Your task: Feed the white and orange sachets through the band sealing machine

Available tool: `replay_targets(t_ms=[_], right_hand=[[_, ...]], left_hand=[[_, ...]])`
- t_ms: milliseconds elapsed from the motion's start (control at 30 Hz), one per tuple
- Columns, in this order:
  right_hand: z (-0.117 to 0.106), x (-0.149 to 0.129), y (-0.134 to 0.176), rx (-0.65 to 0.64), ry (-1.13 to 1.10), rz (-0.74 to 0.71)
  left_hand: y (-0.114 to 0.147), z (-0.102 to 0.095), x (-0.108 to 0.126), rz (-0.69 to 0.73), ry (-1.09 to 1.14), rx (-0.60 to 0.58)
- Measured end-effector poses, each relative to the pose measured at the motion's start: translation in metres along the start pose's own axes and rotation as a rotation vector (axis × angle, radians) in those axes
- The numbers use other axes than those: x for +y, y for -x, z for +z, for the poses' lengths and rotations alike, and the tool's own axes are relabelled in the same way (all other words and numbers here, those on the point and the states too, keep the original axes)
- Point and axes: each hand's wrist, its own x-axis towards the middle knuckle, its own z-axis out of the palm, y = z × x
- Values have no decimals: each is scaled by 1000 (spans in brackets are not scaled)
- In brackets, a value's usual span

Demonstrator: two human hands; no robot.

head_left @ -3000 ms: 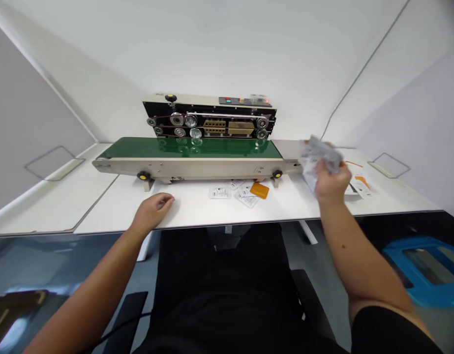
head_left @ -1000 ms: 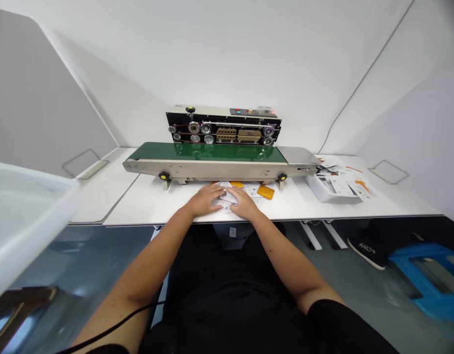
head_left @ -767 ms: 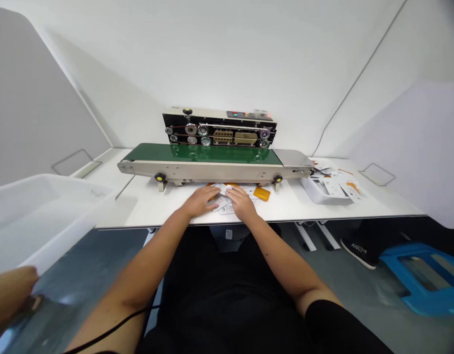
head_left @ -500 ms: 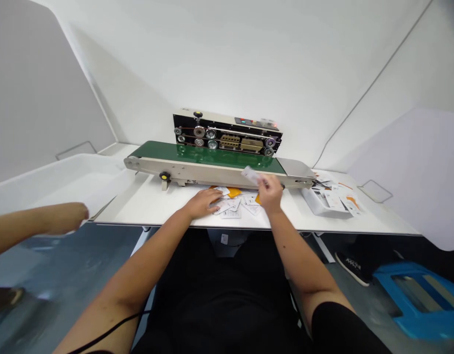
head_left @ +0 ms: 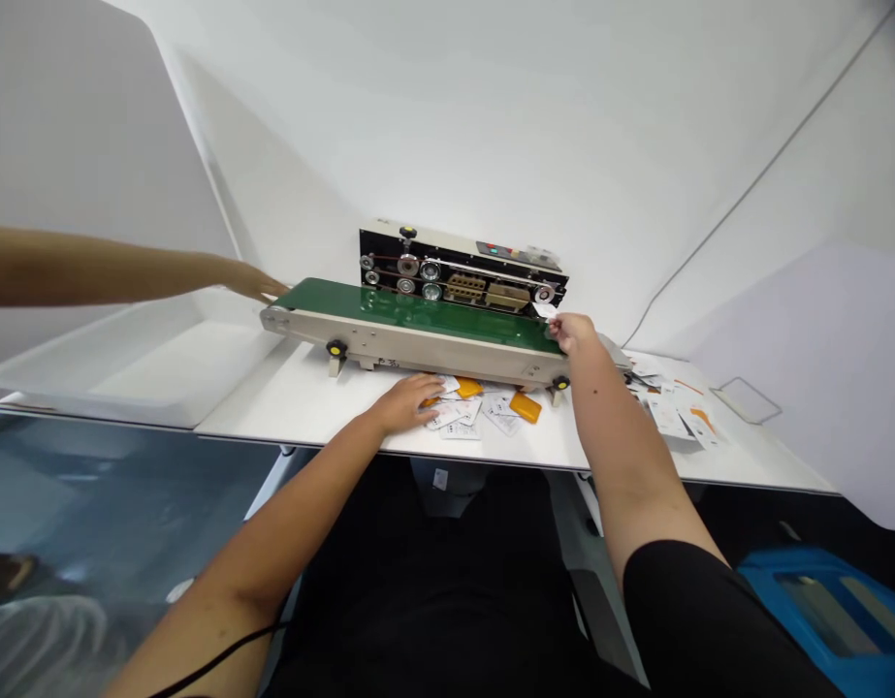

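Near the centre right of the frame, the right hand (head_left: 574, 333) holds a white sachet (head_left: 545, 310), its grip pinched on one edge. The sachet is above the right end of the green conveyor belt (head_left: 418, 312) of a band sealer (head_left: 447, 347), in view just beneath a metal roller (head_left: 544, 294); whether it touches the roller, I cannot tell. In the middle of the frame, below the sealer, the left hand (head_left: 404, 403) lies palm down at the left edge of a pile of printed sachets (head_left: 462, 431) on the white table (head_left: 272, 388), its grip spread, thumb apart from the fingers. Two orange sachets (head_left: 526, 407) show in that pile, one by the left hand's fingertips and one at its right edge. Right of centre, a heap of white and orange sachets (head_left: 669, 417) is partly hidden by the right forearm. At the left of the frame, a co-worker's arm (head_left: 127, 274) reaches over a white plastic tub (head_left: 127, 388) to the belt's left end. A blue stool (head_left: 767, 572) stands at the lower right
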Motion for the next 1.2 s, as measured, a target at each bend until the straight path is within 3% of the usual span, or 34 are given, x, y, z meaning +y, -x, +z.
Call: replay_targets(t_ms=[100,200,267,333,433,533,600,700,900,1033,1100,1200], right_hand=[[7,4,11,62,122,-38],[9,13,43,291,387,-414],[14,27,77,363,485,-653],[23,49,117,257,492,-770],[43,92,175,-92,530,-846],[61,131,210,-390,644,-932],[68,148,218,-505,735,-949],[72,160,216,-565,824,-902],[72,161,210,-588,855,-848],[73,160,211,-568,874,-833],[73,159,212,-575,897,-813],[74,158,213,-595,916,-787]], left_hand=[[0,3,-2,-59,-23,16],[-1,7,-5,-132,-36,46],[-1,9,-6,-150,-32,63],[0,10,-7,-147,-19,86],[0,10,-7,-114,7,114],[0,9,-6,-80,21,123],[1,7,-5,-63,34,118],[1,6,-5,-44,56,108],[-5,4,1,-9,71,91],[10,-19,14,-26,-56,163],[31,-41,20,-148,-209,309],[75,-84,25,-541,-499,555]])
